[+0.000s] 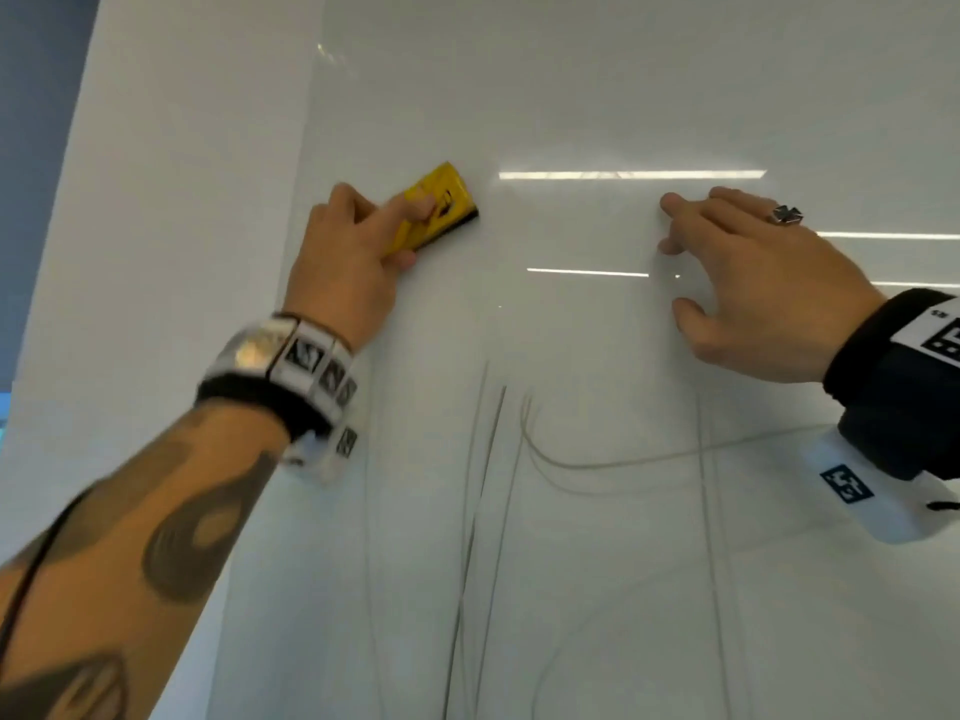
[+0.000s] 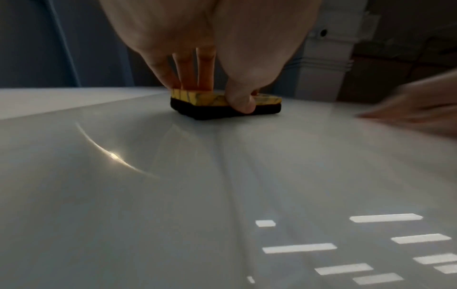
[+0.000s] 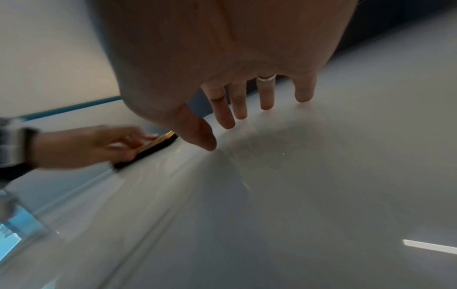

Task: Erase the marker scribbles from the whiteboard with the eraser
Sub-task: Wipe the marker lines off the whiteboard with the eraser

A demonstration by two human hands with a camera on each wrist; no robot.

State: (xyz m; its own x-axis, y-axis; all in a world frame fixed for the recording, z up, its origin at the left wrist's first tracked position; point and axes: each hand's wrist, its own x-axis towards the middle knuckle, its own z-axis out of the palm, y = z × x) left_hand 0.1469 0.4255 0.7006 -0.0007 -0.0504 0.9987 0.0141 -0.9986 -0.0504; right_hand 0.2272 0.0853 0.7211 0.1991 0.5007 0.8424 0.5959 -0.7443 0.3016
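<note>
A glossy whiteboard (image 1: 597,96) fills the head view. My left hand (image 1: 353,246) grips a yellow eraser (image 1: 441,200) with a black felt base and holds it flat against the board near its left edge. In the left wrist view the eraser (image 2: 222,105) sits under my fingers, with my thumb on its near side. My right hand (image 1: 727,262) has spread fingers, their tips touching the board to the right of the eraser. Thin grey marker lines (image 1: 493,485) run down the board below both hands, and one curve (image 1: 649,459) sweeps right. In the right wrist view the fingertips (image 3: 228,125) meet the board.
A matt white wall strip (image 1: 156,252) borders the board on the left, with a dark blue surface (image 1: 31,148) beyond it. Bright ceiling-light reflections (image 1: 623,175) lie across the board. A ring (image 1: 787,214) is on my right hand.
</note>
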